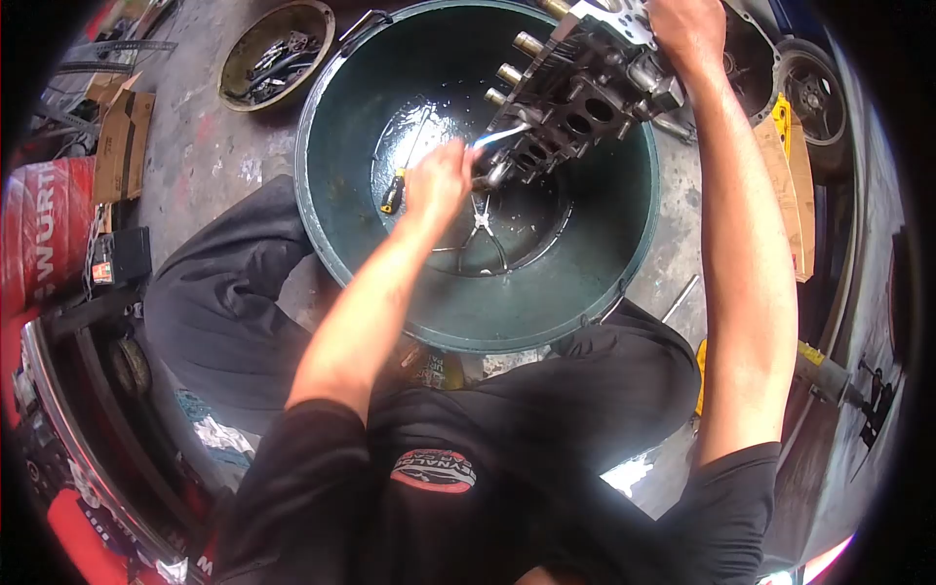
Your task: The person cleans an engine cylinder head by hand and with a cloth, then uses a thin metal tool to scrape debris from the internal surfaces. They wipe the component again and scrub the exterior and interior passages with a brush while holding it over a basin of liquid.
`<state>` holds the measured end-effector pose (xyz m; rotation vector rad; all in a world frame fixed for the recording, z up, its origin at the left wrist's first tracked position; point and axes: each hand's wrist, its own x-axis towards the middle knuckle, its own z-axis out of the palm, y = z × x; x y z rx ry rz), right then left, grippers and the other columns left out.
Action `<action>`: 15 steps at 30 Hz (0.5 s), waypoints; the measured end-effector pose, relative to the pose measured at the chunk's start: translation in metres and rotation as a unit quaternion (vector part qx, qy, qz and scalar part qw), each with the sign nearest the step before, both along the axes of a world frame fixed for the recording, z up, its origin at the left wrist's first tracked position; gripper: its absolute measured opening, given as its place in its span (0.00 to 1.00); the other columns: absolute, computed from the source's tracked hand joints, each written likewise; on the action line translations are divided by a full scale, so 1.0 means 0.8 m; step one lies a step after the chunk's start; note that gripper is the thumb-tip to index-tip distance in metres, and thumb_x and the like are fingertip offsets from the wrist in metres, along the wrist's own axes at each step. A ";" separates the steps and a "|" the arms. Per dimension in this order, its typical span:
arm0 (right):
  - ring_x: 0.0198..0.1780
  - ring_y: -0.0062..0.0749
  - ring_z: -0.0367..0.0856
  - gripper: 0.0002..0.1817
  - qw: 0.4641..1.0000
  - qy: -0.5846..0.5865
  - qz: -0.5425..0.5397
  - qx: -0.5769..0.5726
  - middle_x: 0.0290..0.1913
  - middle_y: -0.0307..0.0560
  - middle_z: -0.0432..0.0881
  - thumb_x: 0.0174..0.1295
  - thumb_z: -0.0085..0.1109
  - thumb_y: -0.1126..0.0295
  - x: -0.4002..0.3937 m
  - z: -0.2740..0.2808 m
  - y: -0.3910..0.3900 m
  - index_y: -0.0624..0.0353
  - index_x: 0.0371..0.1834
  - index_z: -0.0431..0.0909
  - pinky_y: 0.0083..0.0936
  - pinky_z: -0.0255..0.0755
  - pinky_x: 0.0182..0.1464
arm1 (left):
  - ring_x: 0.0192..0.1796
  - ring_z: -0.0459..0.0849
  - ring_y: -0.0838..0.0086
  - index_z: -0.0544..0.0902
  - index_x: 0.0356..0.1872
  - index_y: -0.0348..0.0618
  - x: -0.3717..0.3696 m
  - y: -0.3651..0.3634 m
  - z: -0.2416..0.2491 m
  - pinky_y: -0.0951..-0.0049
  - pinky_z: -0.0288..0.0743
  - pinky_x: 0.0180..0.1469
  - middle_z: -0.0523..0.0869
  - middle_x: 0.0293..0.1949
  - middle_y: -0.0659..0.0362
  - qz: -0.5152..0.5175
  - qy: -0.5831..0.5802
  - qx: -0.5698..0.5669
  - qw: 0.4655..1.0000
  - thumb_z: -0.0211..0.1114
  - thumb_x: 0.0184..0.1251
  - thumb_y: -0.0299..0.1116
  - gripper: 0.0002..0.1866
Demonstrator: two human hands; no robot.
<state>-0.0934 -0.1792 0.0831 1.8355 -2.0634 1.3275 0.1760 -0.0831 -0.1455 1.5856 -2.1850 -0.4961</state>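
Left grip: the left hand [436,182] is closed around a thin tool with a pale blue shaft [499,137], its tip laid against the lower side of the metal block.
Right grip: the right hand [688,29] is clamped on the top end of the metal block, holding it tilted over the basin.
Metal block: one greasy engine part [575,102], leaning on the far rim, between the two hands; three brass-coloured fittings [514,70] stick out of its left side, and a row of round holes runs along its face.
Basin: one big dark green basin [585,263] on the floor, between the person's knees.
In the basin: one yellow-handled screwdriver [392,192] just left of the left hand, and one pair of pliers [479,226] below it.
Further out: one smaller bowl of tools [276,54] on the floor, upper left; cardboard boxes [122,132] beside it.
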 end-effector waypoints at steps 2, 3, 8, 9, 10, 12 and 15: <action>0.33 0.43 0.87 0.16 1.000 -0.020 -0.007 0.014 0.29 0.55 0.85 0.72 0.54 0.58 0.007 0.003 0.016 0.61 0.42 0.81 0.37 0.76 0.39 | 0.35 0.87 0.44 0.82 0.37 0.42 0.008 -0.024 -0.012 0.45 0.79 0.38 0.88 0.31 0.44 -0.043 -0.015 -0.025 0.999 0.57 0.77 0.45 0.16; 0.32 0.42 0.86 0.16 0.999 -0.031 -0.013 0.016 0.29 0.55 0.85 0.73 0.54 0.58 0.007 0.005 0.020 0.61 0.42 0.81 0.36 0.76 0.38 | 0.35 0.87 0.43 0.80 0.35 0.42 0.023 -0.030 -0.027 0.44 0.80 0.39 0.88 0.31 0.44 -0.056 -0.026 -0.019 0.998 0.56 0.78 0.44 0.17; 0.31 0.45 0.87 0.15 1.000 -0.027 -0.007 0.009 0.28 0.52 0.85 0.74 0.52 0.59 -0.002 -0.001 0.036 0.60 0.42 0.80 0.38 0.76 0.37 | 0.35 0.88 0.45 0.81 0.36 0.41 0.057 0.059 -0.039 0.46 0.80 0.39 0.88 0.31 0.44 0.052 -0.060 0.109 0.991 0.58 0.76 0.48 0.19; 0.31 0.45 0.87 0.15 1.000 -0.021 -0.003 0.001 0.28 0.53 0.85 0.74 0.52 0.59 -0.002 -0.003 0.036 0.60 0.41 0.80 0.38 0.76 0.37 | 0.35 0.88 0.45 0.81 0.36 0.41 0.053 0.069 -0.033 0.47 0.81 0.40 0.88 0.31 0.44 0.015 -0.040 0.080 0.996 0.59 0.76 0.48 0.19; 0.31 0.45 0.87 0.15 1.000 -0.015 0.001 -0.006 0.28 0.53 0.85 0.74 0.52 0.59 -0.002 -0.006 0.036 0.60 0.41 0.80 0.38 0.76 0.37 | 0.35 0.87 0.45 0.80 0.36 0.42 0.040 0.064 -0.024 0.46 0.79 0.39 0.88 0.32 0.44 0.010 -0.013 0.035 0.999 0.59 0.76 0.47 0.17; 0.31 0.46 0.87 0.15 1.000 -0.023 0.000 -0.002 0.27 0.53 0.85 0.74 0.53 0.59 0.004 -0.003 0.044 0.60 0.40 0.79 0.39 0.76 0.37 | 0.37 0.86 0.42 0.81 0.39 0.43 0.005 0.025 0.007 0.45 0.79 0.41 0.87 0.34 0.43 0.003 0.071 -0.015 0.997 0.59 0.76 0.44 0.14; 0.31 0.45 0.86 0.14 1.000 -0.020 -0.001 0.005 0.27 0.54 0.84 0.74 0.52 0.59 0.003 -0.005 0.054 0.59 0.41 0.79 0.38 0.76 0.36 | 0.38 0.86 0.42 0.79 0.39 0.43 -0.018 0.000 0.003 0.45 0.77 0.39 0.87 0.34 0.43 0.000 0.131 -0.023 0.991 0.60 0.76 0.42 0.12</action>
